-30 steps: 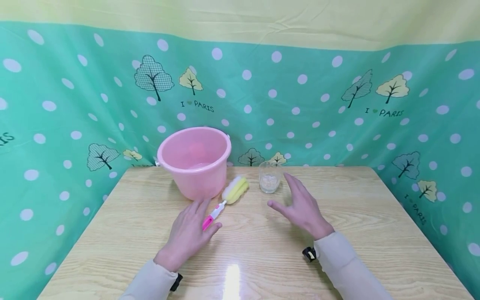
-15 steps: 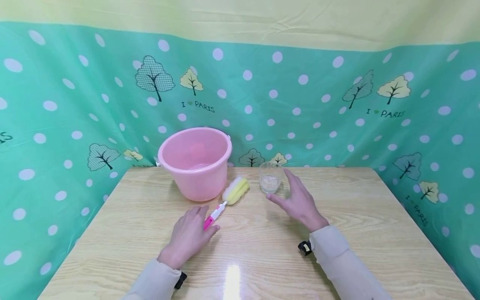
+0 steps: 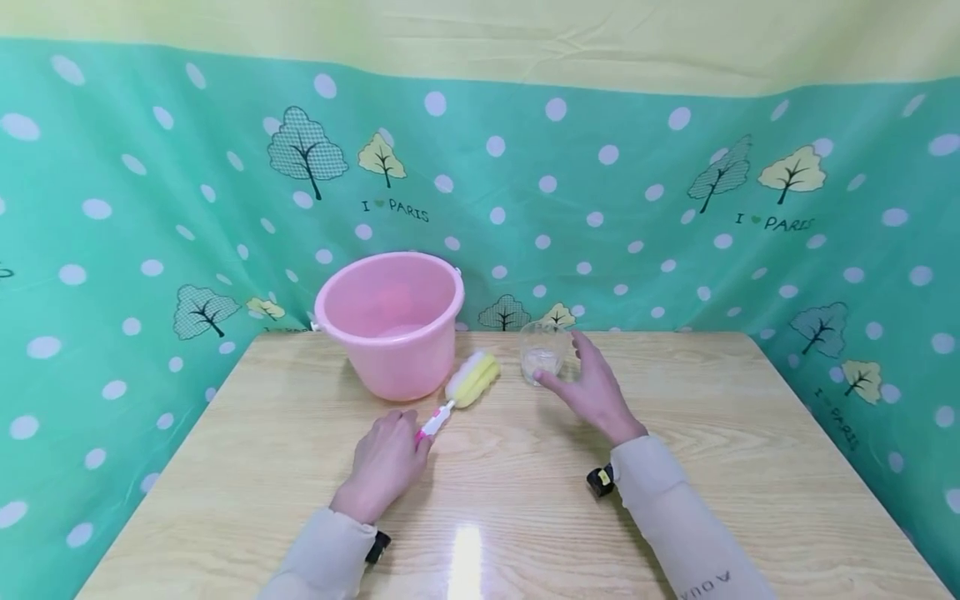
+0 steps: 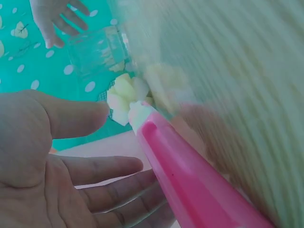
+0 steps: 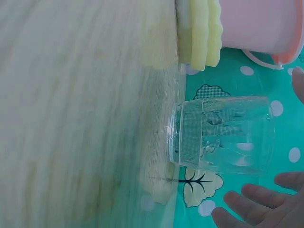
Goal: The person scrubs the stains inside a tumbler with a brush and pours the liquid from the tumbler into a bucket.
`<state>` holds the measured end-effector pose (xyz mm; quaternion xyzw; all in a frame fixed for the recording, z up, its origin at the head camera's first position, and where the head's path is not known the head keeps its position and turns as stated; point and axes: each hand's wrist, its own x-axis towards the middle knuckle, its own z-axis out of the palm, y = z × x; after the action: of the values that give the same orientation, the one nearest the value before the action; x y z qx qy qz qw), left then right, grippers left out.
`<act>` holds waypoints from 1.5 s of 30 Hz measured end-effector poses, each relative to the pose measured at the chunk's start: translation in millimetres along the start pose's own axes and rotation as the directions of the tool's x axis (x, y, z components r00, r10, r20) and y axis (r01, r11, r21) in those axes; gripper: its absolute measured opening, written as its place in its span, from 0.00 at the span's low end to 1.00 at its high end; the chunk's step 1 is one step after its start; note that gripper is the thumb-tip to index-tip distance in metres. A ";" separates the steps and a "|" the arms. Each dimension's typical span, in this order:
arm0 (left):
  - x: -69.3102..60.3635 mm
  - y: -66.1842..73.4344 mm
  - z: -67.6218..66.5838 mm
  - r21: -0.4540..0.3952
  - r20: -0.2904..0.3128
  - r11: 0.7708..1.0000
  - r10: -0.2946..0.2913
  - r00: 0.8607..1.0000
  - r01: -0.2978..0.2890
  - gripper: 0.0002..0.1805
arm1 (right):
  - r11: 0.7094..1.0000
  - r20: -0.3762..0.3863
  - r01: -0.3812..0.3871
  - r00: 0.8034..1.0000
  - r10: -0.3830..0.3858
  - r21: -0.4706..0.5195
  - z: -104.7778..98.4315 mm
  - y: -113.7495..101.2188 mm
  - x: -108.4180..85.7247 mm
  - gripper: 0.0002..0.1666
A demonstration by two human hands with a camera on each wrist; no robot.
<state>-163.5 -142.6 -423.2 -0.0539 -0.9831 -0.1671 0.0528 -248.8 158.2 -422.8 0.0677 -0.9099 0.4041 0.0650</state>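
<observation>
A sponge-headed bottle brush lies on the table, yellow and white at its head, with a pink and white handle. My left hand is over the handle's near end and hides part of it. In the left wrist view, the thumb and fingers are spread beside the pink handle, not curled round it. A clear drinking glass stands upright near the back edge. My right hand is at its right side, thumb in front. The right wrist view shows a gap between those fingers and the glass.
A pink bucket stands at the back left, behind the brush, its handle folded down. The wooden table ends against a green dotted curtain at the back and sides.
My left hand has moved slightly right, further over the brush handle. My right hand has moved left and forward, closer to the glass. Brush, glass and bucket stay in place.
</observation>
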 end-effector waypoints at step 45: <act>23.7 7.4 11.3 -0.017 0.146 0.995 -0.095 0.985 0.098 0.06 | 0.865 -0.034 -0.207 0.968 0.249 0.457 38.0 4.4 30.8 0.59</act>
<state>-186.9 -129.8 -428.5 -0.0189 -0.9837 -0.1768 -0.0275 -282.2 130.7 -446.0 -0.0457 -0.7892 0.6110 0.0410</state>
